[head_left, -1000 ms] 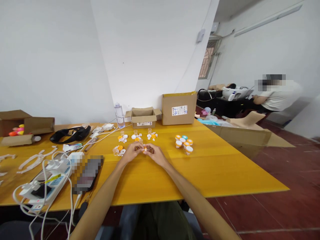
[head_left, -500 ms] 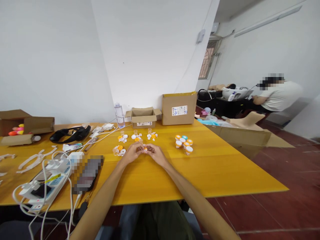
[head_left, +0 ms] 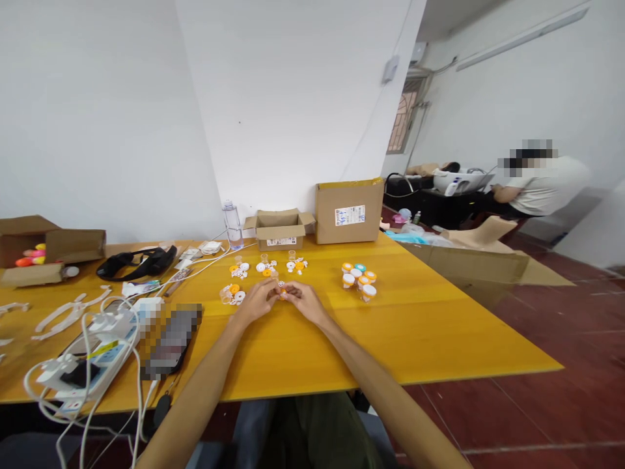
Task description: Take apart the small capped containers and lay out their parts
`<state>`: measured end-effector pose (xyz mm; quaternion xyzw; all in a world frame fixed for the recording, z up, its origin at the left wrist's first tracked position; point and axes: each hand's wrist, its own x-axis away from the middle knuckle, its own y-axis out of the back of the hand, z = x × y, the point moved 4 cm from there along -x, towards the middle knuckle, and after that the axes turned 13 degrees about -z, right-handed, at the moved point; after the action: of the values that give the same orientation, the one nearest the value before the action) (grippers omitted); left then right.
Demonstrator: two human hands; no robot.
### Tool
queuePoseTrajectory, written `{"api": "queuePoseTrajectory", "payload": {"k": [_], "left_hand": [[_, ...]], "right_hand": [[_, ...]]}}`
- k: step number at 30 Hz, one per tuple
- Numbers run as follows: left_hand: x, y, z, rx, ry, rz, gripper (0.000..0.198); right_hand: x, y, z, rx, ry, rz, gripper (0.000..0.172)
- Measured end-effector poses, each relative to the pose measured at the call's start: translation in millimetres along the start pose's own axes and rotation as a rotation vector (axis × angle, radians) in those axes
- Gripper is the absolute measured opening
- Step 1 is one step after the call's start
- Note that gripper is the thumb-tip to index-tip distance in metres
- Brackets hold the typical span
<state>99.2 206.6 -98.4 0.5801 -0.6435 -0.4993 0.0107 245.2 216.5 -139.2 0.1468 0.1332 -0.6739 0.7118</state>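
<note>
Above the middle of the table, my left hand (head_left: 258, 301) and my right hand (head_left: 303, 301) meet with their fingertips pinched together. Between them is a small orange-and-white plastic piece (head_left: 282, 294), mostly hidden by the fingers; both hands are closed on it. A white openwork wheel (head_left: 281, 284) shows just beyond the fingertips; I cannot tell whether it is held or lying down. Past the hands lie small groups of parts: clear cups (head_left: 291, 256), orange rings (head_left: 299, 266) and white discs (head_left: 260, 267). One more group, with a clear cup (head_left: 225, 296), sits left of my left hand.
Several capped cups (head_left: 370, 293) cluster to the right. Cardboard boxes (head_left: 349, 215) and a clear bottle (head_left: 233, 225) stand along the wall. A power strip (head_left: 112, 355) with tangled cables and a phone (head_left: 173, 342) lie left. A person (head_left: 547, 185) sits far right.
Both hands stay at nearly the same spot, with small finger movements around the piece. The white openwork wheel shows more plainly now beyond the fingertips.
</note>
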Motion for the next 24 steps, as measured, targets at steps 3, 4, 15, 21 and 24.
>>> {"api": "queuePoseTrajectory", "payload": {"k": [3,4,15,21,24], "left_hand": [[1.3,0.4,-1.6,-0.043,-0.026,-0.011,0.010],[1.5,0.4,-2.2,-0.052,-0.031,-0.014,0.010],[-3.5,0.3,-0.8,0.076,-0.002,-0.048,0.011],[-4.4,1.2,-0.3,0.114,-0.006,-0.044,0.010],[-2.2,1.7,0.7,0.038,-0.027,-0.035,0.012]], "right_hand": [[-0.4,0.0,-1.8,-0.011,-0.001,-0.013,0.015],[-0.4,0.0,-2.1,-0.015,-0.001,-0.017,0.015],[-0.7,2.3,0.3,0.005,0.035,-0.070,0.015],[-2.2,4.6,-1.1,0.038,0.038,-0.116,0.015],[-3.0,7.3,-1.3,0.065,0.038,-0.157,0.014]]}}
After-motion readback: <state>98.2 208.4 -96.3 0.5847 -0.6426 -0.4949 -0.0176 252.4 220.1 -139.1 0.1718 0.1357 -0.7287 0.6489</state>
